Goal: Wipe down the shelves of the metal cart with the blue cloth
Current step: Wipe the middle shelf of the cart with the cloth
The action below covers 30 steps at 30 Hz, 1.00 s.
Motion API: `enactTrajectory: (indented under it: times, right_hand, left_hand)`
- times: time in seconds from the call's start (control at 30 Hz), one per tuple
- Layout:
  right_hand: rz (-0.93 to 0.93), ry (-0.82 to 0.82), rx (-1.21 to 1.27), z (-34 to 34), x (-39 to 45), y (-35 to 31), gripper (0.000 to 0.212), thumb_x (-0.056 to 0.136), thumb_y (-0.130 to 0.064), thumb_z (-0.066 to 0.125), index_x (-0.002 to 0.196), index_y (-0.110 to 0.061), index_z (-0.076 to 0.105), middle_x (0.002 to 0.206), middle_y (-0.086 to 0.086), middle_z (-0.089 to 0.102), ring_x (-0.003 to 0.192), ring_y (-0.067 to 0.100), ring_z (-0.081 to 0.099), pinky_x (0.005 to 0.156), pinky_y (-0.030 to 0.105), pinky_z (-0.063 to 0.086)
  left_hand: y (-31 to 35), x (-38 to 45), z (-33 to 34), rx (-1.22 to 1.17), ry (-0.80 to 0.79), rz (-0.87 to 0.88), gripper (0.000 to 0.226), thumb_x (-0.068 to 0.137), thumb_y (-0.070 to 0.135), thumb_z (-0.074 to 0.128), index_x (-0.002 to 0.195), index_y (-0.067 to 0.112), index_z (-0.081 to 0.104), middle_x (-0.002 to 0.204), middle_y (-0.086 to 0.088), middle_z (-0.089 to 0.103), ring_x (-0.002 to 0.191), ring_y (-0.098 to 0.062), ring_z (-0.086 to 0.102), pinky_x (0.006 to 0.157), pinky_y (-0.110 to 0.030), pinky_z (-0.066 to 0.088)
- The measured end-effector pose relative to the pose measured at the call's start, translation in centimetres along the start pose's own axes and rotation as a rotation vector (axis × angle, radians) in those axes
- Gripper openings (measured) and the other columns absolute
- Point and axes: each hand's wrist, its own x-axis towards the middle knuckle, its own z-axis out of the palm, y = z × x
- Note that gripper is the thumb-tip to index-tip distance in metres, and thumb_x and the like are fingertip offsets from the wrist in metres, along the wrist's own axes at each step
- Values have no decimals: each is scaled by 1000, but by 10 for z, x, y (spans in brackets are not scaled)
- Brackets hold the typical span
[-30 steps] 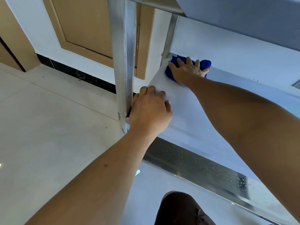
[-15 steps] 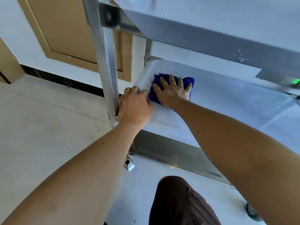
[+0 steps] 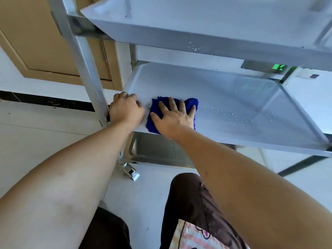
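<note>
The metal cart's middle shelf (image 3: pixel 224 90) stretches across the centre of the head view, under the upper shelf (image 3: pixel 197 20). A folded blue cloth (image 3: pixel 189 104) lies near the middle shelf's front left corner. My right hand (image 3: pixel 173 116) presses flat on the cloth with its fingers spread. My left hand (image 3: pixel 125 108) grips the shelf's left front corner beside the upright post (image 3: pixel 86 56), fingers curled over the edge. Water drops (image 3: pixel 231 115) dot the shelf to the right of the cloth.
A lower shelf (image 3: pixel 156 150) shows beneath the middle one, with a caster wheel (image 3: pixel 130 170) at its left corner. A wooden door (image 3: pixel 36 33) and a white wall stand behind. Pale tiled floor (image 3: pixel 36 137) lies left. My knees are below, close to the cart.
My right hand drew the cloth from the shelf's far left corner toward the front edge. The view rose, showing more of the upper shelf. My left hand kept its grip at the corner.
</note>
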Motion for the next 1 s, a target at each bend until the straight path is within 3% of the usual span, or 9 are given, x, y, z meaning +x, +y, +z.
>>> enactTrajectory:
  times: [0.2, 0.4, 0.63, 0.77, 1.0]
  right_hand:
    - [19, 29, 15, 0, -21, 28, 74, 89, -75, 10, 155, -43, 21, 168, -3, 9, 152, 33, 0, 114, 68, -9]
    - [92, -6, 1, -6, -5, 62, 71, 88, -73, 13, 155, -47, 17, 168, -7, 5, 153, 30, -2, 115, 66, -6]
    - [103, 9, -41, -5, 58, 79, 70, 90, -75, 12, 154, -47, 19, 167, -7, 10, 151, 31, 3, 114, 66, 1]
    - [99, 48, -65, -4, 99, 84, 69, 89, -74, 12, 151, -46, 25, 163, -5, 20, 148, 32, 11, 112, 66, 5]
    - [103, 60, -49, -8, 174, 88, 70, 88, -73, 14, 149, -43, 31, 159, -1, 28, 145, 35, 18, 110, 66, 10]
  left_hand:
    - [19, 7, -3, 165, -40, 36, 33, 90, 26, 43, 112, 11, 62, 112, -15, 60, 108, -35, 49, 84, -43, 42]
    - [80, -1, 21, -51, -76, 227, 33, 95, 29, 42, 116, 14, 64, 117, -9, 65, 111, -30, 54, 93, -41, 45]
    - [76, -5, 37, -64, 36, 283, 30, 94, 31, 42, 92, 12, 65, 94, -7, 68, 90, -27, 59, 80, -40, 48]
    - [77, -5, 38, -76, 44, 286, 25, 94, 28, 41, 84, 14, 59, 90, -6, 66, 87, -26, 56, 79, -40, 46]
    - [74, -3, 48, -60, 84, 290, 27, 93, 31, 41, 95, 16, 63, 94, -2, 65, 91, -22, 55, 84, -39, 46]
